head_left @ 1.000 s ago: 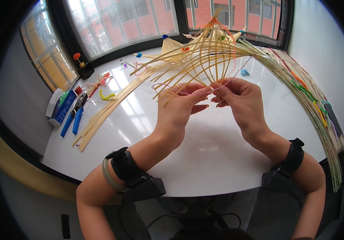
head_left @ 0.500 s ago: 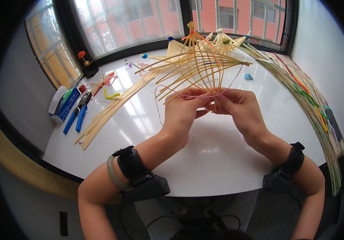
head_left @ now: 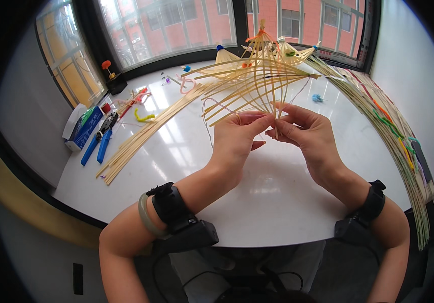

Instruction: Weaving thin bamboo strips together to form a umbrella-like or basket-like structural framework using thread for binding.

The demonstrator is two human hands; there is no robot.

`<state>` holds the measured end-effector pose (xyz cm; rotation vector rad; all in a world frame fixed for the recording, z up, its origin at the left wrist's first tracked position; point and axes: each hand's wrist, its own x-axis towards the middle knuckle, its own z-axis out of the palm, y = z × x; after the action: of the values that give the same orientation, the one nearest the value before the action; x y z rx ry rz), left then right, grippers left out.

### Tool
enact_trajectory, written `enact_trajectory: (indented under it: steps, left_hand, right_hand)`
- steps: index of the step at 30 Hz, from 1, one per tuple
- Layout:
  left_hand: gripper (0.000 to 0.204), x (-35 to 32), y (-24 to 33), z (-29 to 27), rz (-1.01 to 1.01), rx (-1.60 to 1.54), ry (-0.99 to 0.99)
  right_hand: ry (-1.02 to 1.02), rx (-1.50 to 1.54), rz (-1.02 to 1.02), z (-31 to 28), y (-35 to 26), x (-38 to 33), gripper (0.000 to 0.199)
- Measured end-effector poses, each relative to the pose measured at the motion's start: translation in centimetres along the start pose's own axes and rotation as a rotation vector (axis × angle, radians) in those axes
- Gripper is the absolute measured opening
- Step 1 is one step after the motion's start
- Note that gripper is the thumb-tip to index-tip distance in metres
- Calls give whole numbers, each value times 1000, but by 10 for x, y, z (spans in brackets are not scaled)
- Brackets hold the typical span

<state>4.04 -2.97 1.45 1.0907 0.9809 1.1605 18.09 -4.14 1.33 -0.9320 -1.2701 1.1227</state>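
A loose weave of thin bamboo strips (head_left: 257, 78) stands in front of me, fanning upward, with an orange tie at its top tip. Its strips narrow to a gathered lower end between my two hands. My left hand (head_left: 233, 141) is closed, thumb and fingertips pinching that lower end. From the left, my right hand (head_left: 310, 135) is a little apart, its thumb and index finger closed around the strips at the same end. A thin pale pink cord (head_left: 206, 107) loops out beside my left hand and hangs down; its other end by the right fingers is hard to follow.
Loose bamboo strips (head_left: 146, 134) lie diagonally at left, near blue-handled pliers (head_left: 98, 141), a blue box (head_left: 88, 123) and a yellow pipe cleaner (head_left: 143, 117). Tied bamboo fans (head_left: 225, 56) stand behind the weave. A long strip bundle (head_left: 391, 136) lines the right edge; blue fluff (head_left: 317, 98) sits nearby.
The pink cord stretched across the strips between both hands before; now it shows mainly beside the left hand. My right index finger has risen along the strips. The view has shifted slightly.
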Motion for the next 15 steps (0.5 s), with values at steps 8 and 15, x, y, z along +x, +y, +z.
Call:
enact_trajectory:
  steps: [8, 15]
  left_hand:
    - [18, -1, 1, -6, 17, -39, -148]
    - [21, 9, -2, -17, 7, -140, -352]
  right_hand:
    - [-35, 30, -43, -1, -7, -1, 38]
    - [-118, 85, -6, -3, -15, -2, 43]
